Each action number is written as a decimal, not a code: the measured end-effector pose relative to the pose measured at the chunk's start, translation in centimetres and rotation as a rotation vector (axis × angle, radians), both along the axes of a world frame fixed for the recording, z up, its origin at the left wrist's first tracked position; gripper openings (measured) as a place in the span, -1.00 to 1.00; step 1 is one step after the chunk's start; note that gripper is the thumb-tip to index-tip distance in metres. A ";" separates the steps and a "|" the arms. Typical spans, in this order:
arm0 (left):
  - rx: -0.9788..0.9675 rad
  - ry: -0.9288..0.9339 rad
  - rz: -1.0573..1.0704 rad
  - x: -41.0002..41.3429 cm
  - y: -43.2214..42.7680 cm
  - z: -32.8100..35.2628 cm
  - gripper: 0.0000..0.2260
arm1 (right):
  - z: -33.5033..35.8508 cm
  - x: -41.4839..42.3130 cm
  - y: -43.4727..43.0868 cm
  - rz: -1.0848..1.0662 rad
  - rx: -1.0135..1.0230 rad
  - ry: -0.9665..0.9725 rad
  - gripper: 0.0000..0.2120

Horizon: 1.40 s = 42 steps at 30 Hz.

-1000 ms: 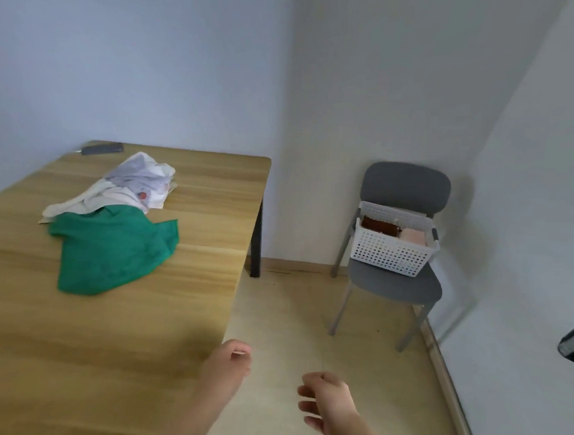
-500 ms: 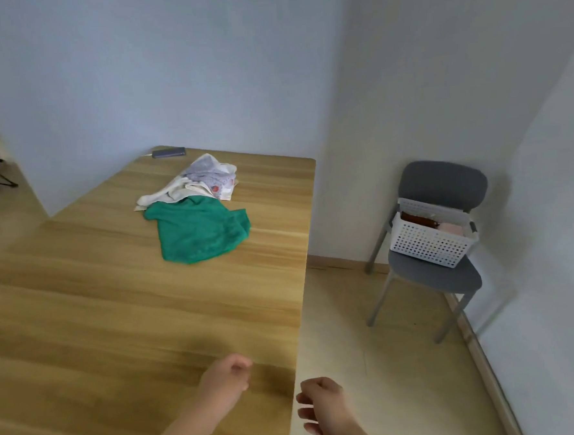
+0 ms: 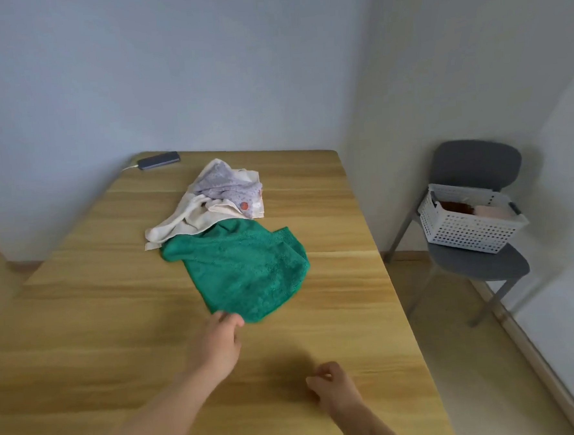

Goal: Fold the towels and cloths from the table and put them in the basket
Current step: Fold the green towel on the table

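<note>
A crumpled green towel [image 3: 245,267] lies in the middle of the wooden table [image 3: 335,315]. Behind it sit a cream cloth [image 3: 185,220] and a pale patterned cloth [image 3: 226,184], bunched together. My left hand [image 3: 216,346] reaches forward and its fingertips touch the towel's near edge; whether it grips the cloth cannot be told. My right hand [image 3: 333,387] hovers over the table near the front, fingers loosely curled with nothing in them. A white perforated basket [image 3: 468,229] stands on a grey chair at the right, holding a brown folded cloth [image 3: 454,207] and a pink one [image 3: 490,211].
The grey chair [image 3: 480,266] stands beside the table's right edge, against the wall. A dark phone [image 3: 158,160] with a cable lies at the table's far left corner. Bare floor runs between the table and the chair.
My view has swung left and closer to the table. My left hand has stretched forward to the green towel's near edge. My right hand has come over the tabletop.
</note>
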<state>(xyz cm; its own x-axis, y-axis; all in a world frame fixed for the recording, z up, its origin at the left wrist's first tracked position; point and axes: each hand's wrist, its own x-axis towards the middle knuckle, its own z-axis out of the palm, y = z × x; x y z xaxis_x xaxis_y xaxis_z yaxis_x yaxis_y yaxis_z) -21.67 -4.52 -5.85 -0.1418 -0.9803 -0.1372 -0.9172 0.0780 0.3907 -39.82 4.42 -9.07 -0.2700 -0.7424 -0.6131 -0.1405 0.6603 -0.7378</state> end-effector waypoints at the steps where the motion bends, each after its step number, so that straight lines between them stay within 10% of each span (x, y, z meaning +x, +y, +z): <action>1: -0.039 -0.068 -0.085 0.2 -1.5 -0.1 -0.67 | -0.1 0.3 -0.8 0.015 0.016 0.029 -0.85; 6: 0.011 -0.250 -0.302 0.2 -6.4 -1.9 -0.53 | -0.7 0.5 -2.6 0.020 0.111 0.107 -0.84; 13: -0.150 -0.232 -0.269 -0.7 -5.8 -2.6 -0.87 | -1.5 0.3 -2.3 -0.015 0.091 0.109 -0.82; 21: 0.524 0.304 -0.147 -1.8 2.7 -2.8 -0.76 | 0.4 0.6 1.7 -0.168 0.020 -0.090 -0.90; 27: 0.575 0.545 -0.052 -4.0 7.4 2.7 -0.84 | 3.3 -0.1 5.4 -0.254 -0.039 -0.264 -0.76; 31: 0.561 0.771 0.001 -5.2 9.4 8.2 -0.81 | 5.8 -2.0 6.4 -0.123 -0.257 -0.070 -0.28; 35: 0.574 0.932 -0.027 -5.3 10.2 13.0 -0.80 | 10.0 -2.2 7.2 0.167 -0.225 0.015 -0.79; 40: 0.334 0.405 -0.192 -3.9 8.9 17.2 -0.32 | 14.5 -2.3 6.1 0.037 -0.302 0.024 -0.89; 42: 0.021 0.138 -0.189 -3.2 7.9 19.5 -0.45 | 16.8 -2.3 5.3 -0.042 -0.423 0.005 -0.89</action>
<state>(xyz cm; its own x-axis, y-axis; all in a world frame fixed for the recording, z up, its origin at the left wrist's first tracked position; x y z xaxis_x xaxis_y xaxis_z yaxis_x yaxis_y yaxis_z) -24.91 3.40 13.64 -0.3416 -0.9317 -0.1236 -0.8250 0.2343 0.5142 -42.08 9.71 7.70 -0.3080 -0.9166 -0.2551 -0.1244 0.3046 -0.9443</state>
